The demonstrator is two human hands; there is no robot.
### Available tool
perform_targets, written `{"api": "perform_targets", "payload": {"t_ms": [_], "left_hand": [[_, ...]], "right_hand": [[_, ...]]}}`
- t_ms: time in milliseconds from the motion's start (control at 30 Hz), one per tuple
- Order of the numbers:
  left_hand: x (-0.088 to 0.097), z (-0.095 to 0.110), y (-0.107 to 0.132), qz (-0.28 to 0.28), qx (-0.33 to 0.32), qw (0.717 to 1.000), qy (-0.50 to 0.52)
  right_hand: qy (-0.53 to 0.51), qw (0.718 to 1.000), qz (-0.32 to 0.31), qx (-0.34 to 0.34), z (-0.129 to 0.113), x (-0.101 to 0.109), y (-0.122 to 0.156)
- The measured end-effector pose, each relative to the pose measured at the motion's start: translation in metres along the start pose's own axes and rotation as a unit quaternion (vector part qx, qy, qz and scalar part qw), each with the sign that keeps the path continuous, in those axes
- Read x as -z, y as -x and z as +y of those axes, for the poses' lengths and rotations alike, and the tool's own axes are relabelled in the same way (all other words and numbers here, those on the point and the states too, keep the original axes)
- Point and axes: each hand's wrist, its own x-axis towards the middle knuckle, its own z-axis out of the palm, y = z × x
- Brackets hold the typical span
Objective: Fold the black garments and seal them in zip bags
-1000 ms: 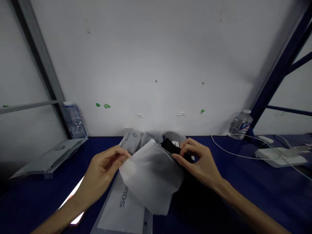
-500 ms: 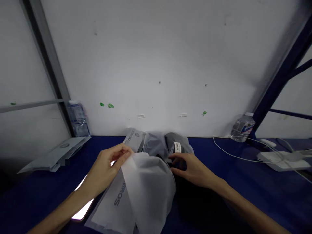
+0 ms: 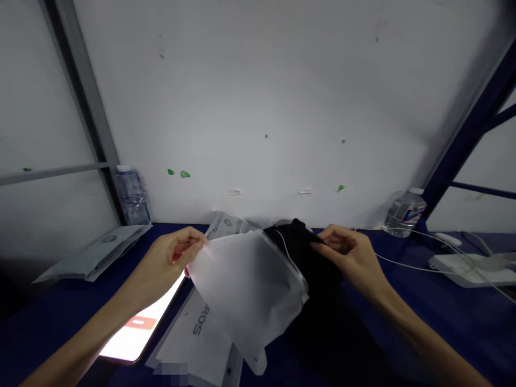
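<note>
A frosted zip bag (image 3: 245,290) hangs in the middle, its corner pinched between the thumb and fingers of my left hand (image 3: 177,250). Out of the bag's mouth on the right comes a black cloth item (image 3: 298,247), with a thin white cord or edge lying near the opening. My right hand (image 3: 346,255) pinches the upper right edge of this black cloth. What kind of garment it is I cannot make out. Beneath the bag lies a light printed package (image 3: 189,333), partly covered. A lit phone (image 3: 133,333) rests under my left forearm.
More packed bags (image 3: 223,226) stand along the white wall, mostly hidden. Grey envelopes (image 3: 92,252) lie at the left near a water bottle (image 3: 133,196). At the right are a second bottle (image 3: 405,212), a power strip (image 3: 463,269) and a loose white cable (image 3: 403,266).
The black cloth has come out of the bag toward the right, with my right hand moving right and up. My left hand has shifted slightly left, and more of the phone's screen shows.
</note>
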Motion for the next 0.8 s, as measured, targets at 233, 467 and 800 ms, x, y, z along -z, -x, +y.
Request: {"api": "perform_targets", "payload": {"t_ms": [233, 467, 800], "left_hand": [[-0.001, -0.006, 0.0, 0.001, 0.014, 0.999, -0.031], [0.006, -0.017, -0.008, 0.045, -0.008, 0.991, -0.122], [0.0, -0.008, -0.008, 0.034, -0.04, 0.995, -0.091]], "right_hand": [[-0.083, 0.993, 0.08, -0.027, -0.011, 0.014, -0.003], [-0.115, 0.966, 0.23, -0.016, -0.012, 0.034, -0.012], [0.291, 0.903, 0.27, 0.164, -0.026, 0.05, -0.015]]}}
